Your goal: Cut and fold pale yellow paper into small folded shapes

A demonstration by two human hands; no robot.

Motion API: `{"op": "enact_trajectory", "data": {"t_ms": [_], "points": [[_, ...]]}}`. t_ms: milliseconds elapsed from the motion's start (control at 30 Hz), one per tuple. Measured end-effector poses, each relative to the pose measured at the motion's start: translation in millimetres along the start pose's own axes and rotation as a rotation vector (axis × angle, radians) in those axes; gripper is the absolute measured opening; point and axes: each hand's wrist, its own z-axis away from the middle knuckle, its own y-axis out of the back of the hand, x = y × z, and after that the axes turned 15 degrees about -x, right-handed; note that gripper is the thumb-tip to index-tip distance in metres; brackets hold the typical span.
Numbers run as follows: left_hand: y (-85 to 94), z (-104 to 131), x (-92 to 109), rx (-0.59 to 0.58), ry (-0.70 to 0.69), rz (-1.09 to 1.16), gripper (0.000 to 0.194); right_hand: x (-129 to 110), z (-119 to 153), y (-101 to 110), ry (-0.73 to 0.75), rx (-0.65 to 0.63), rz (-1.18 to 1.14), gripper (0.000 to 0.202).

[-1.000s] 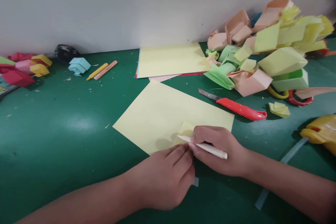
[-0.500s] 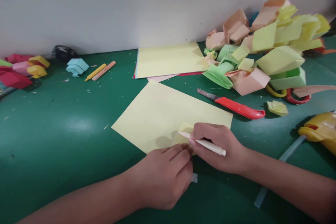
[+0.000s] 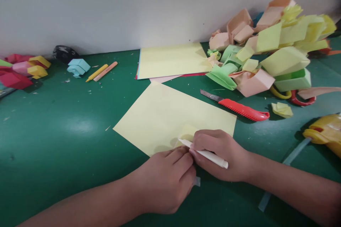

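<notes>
My right hand (image 3: 222,154) is closed around a white marker pen (image 3: 213,158). The pen slants down to the left, its tip at a small yellow piece of paper (image 3: 189,131). My left hand (image 3: 170,179) has its fingers pressed together on the near edge of that piece, whose lower part they hide. Beneath the piece lies a larger pale yellow sheet (image 3: 157,113), set at an angle on the green table (image 3: 66,159). A short translucent end (image 3: 197,181) pokes out beside my left hand; the rest of it is covered.
A red cutter (image 3: 242,109) lies right of the sheet, blade exposed. Behind are stacked coloured papers (image 3: 173,60). Folded paper pieces (image 3: 285,60) heap at the right, above scissors handles (image 3: 303,99). A yellow glue gun (image 3: 322,133) has a long glue stick (image 3: 295,150). Two crayons (image 3: 101,72) lie left.
My right hand has shifted slightly down and left, bringing the pen tip nearer the left fingers. My left hand has barely moved and still holds the small piece.
</notes>
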Motion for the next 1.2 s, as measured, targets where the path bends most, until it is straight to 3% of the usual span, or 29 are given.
{"op": "enact_trajectory", "data": {"t_ms": [367,867,1200], "points": [[-6.1,3.1,13.3,0.047,0.014,-0.08,0.029,0.0,1.3,1.5,0.026,-0.037,-0.058,0.016],[-5.9,13.1,25.4,-0.16,-0.055,-0.234,0.037,-1.2,-0.2,5.2,0.005,-0.071,-0.147,0.01],[-5.1,9.4,28.0,-0.123,-0.048,-0.259,0.034,-1.5,-1.5,8.9,-0.002,-0.076,-0.181,0.006]]}}
